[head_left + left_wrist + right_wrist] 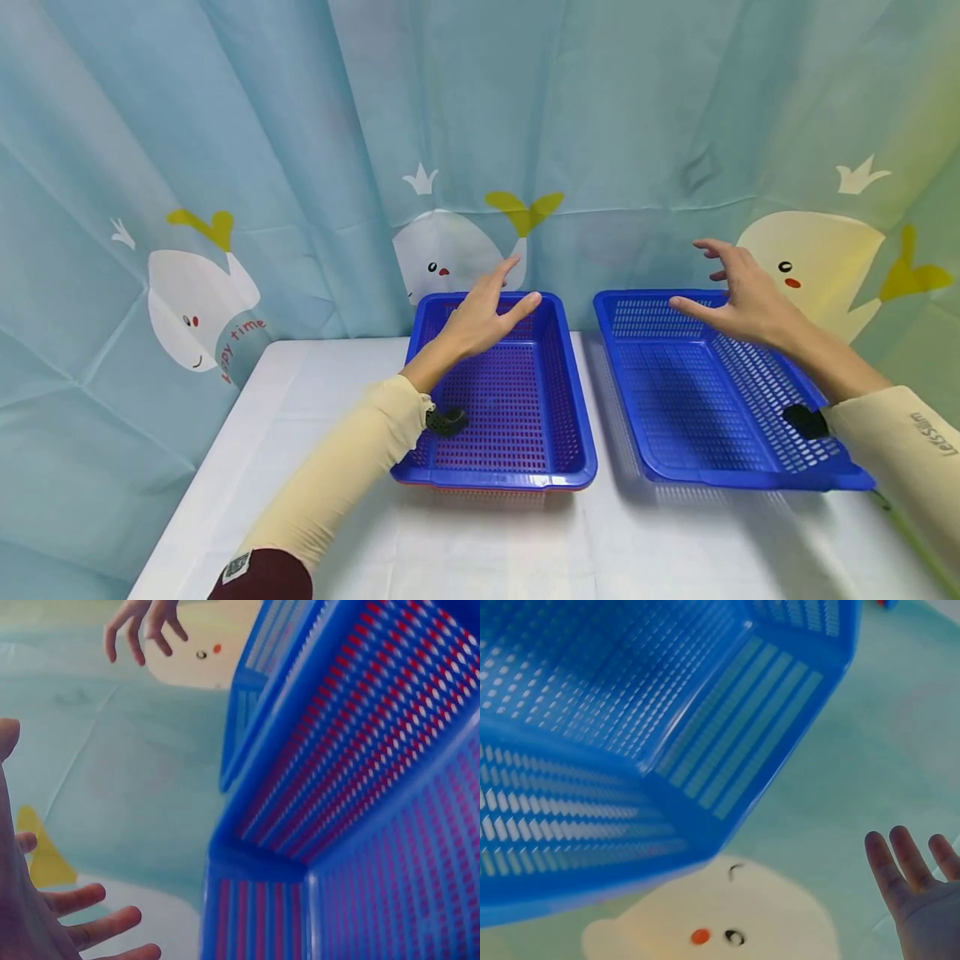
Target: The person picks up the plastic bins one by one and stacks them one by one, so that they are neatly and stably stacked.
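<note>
Two blue perforated plastic baskets are side by side at the white table's far side. Over the left basket [495,480] hovers my left hand [478,318], its thumb spread from its fingers and nothing in its grasp. Red shows under that basket's near rim and through its holes. My right hand [750,304] is above the right basket [750,477], fingers spread and slightly bent, holding nothing. In the left wrist view, the left fingers stand apart from the basket wall [300,772]. The right wrist view has the right hand [930,907] away from its basket [727,757].
A white cloth covers the table [330,400]. Behind it hangs a light blue curtain [600,125] with whale prints, close to the baskets' far rims. A narrow gap separates the two baskets. A green strand [911,529] lies beneath the right forearm.
</note>
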{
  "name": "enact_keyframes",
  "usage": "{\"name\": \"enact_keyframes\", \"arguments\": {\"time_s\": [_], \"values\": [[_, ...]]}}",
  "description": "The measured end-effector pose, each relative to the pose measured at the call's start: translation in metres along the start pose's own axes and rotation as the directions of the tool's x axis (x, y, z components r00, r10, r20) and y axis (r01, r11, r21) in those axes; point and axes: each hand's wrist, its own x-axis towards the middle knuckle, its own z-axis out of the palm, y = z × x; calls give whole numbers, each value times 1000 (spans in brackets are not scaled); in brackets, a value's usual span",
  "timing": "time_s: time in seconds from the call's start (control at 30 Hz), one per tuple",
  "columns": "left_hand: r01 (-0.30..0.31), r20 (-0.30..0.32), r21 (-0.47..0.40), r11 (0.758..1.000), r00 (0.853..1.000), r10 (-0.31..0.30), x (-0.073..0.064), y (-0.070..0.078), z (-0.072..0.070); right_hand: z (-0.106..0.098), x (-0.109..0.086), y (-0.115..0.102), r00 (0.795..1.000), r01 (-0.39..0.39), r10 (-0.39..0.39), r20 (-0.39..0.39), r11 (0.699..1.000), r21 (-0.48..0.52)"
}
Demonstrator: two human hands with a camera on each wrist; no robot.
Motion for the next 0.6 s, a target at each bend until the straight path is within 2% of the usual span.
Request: {"name": "enact_keyframes", "arguments": {"time_s": [0.1,0.33,0.6], "values": [[-1,10,-32,999,1000,2,5,9,10,-6,-6,10,999,-27,27,-22,1000,-11],[47,49,-86,995,998,-43,15,29,37,-16,-18,33,995,-96,96,-36,995,-17],[75,101,-201,977,993,-56,21,51,64,-23,-30,53,988,-149,148,-31,989,-8]]}}
